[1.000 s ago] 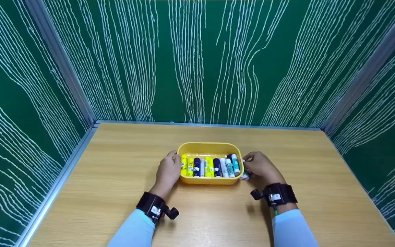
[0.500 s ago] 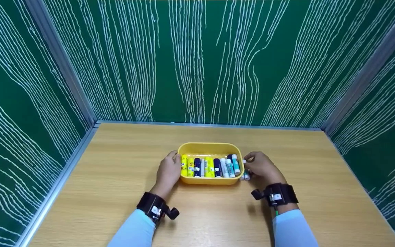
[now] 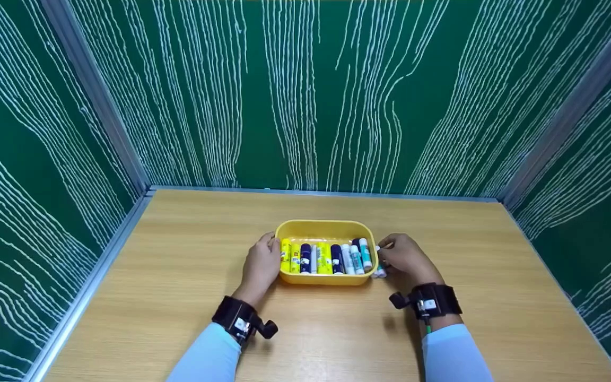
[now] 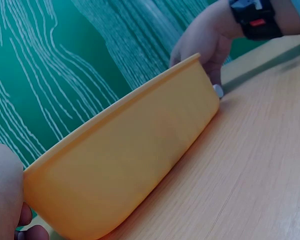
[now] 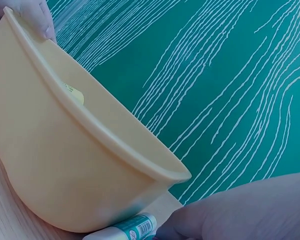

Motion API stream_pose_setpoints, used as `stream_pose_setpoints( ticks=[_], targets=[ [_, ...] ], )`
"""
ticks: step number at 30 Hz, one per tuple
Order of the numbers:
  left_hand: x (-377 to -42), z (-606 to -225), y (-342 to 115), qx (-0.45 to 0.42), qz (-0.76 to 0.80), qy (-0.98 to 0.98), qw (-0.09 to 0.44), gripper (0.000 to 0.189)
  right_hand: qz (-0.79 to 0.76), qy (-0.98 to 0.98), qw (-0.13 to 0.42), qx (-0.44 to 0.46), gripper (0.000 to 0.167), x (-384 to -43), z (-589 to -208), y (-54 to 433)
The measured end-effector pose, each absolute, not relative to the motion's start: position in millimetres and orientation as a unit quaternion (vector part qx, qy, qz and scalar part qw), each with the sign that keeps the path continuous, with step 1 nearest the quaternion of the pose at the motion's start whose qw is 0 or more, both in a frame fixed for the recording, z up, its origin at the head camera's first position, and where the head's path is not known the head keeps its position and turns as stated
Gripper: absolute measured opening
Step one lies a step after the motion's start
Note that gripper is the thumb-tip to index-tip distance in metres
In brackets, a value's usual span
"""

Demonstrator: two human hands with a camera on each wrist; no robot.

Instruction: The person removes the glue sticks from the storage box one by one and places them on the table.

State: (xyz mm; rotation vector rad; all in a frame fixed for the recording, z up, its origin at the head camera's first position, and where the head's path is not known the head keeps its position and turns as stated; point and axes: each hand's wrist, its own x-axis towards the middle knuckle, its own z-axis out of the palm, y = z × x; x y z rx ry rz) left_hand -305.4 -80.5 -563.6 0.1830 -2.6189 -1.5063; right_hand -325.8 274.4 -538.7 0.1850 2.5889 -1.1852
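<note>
A yellow plastic bin (image 3: 326, 279) stands on the table, with a row of glue sticks (image 3: 324, 258) in yellow, dark blue, white and teal lying inside. My left hand (image 3: 261, 262) grips the bin's left end, the thumb up at the rim. Just outside the right end, my right hand (image 3: 406, 258) has curled fingers round a white and teal glue stick (image 5: 140, 227) low against the bin wall. In the head view those fingers hide most of it, leaving its ends (image 3: 380, 274) showing. From the left wrist, one white end (image 4: 218, 91) shows below the right hand.
The wooden table (image 3: 204, 223) reaches back to green panels (image 3: 284, 106) covered in wavy white lines. Metal frame posts (image 3: 93, 95) stand at the corners. Both wrists wear black camera straps (image 3: 433, 301).
The glue stick ends beside the bin shift slightly under my right fingers. My left hand and the bin stay almost where they were.
</note>
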Motion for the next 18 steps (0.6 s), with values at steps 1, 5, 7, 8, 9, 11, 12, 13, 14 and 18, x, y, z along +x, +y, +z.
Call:
stream_pose_setpoints(
  ticks=[1,5,7,8,9,11,12,13,14,18],
  targets=[
    [-305.2,-563.3,-80.4,0.061,-0.498,-0.863,0.056,0.046,-0.41,0.898,0.146,0.068,0.035,-325.8,-538.3,274.5],
    [-304.9,-562.9,-80.4,0.063,-0.502,-0.861,0.051,0.046,-0.412,0.896,0.149,0.07,0.035,-325.9,-538.4,275.1],
    [-305.1,-563.1,-80.4,0.063,-0.502,-0.861,0.051,0.046,-0.413,0.897,0.143,0.062,0.035,-325.9,-539.2,275.7],
    [-305.3,-563.3,-80.5,0.064,-0.502,-0.861,0.051,0.046,-0.413,0.898,0.14,0.058,0.035,-325.8,-539.5,275.9],
    [-305.4,-563.4,-80.5,0.064,-0.501,-0.862,0.051,0.046,-0.414,0.899,0.136,0.052,0.035,-325.9,-539.7,276.1],
    [-305.4,-563.3,-80.4,0.066,-0.499,-0.863,0.049,0.046,-0.414,0.899,0.134,0.049,0.036,-325.7,-540.1,276.1],
    [-305.5,-563.1,-80.4,0.067,-0.499,-0.863,0.049,0.046,-0.414,0.899,0.133,0.05,0.036,-325.8,-540.4,276.1],
    [-305.4,-563.0,-80.3,0.067,-0.495,-0.865,0.05,0.047,-0.414,0.899,0.135,0.052,0.037,-325.6,-540.3,276.2],
    [-305.4,-562.8,-80.3,0.067,-0.492,-0.867,0.051,0.047,-0.414,0.898,0.137,0.054,0.038,-325.4,-540.2,276.4],
    [-304.9,-562.4,-80.3,0.065,-0.483,-0.872,0.054,0.048,-0.414,0.896,0.146,0.067,0.04,-324.2,-539.7,276.6]
  ],
)
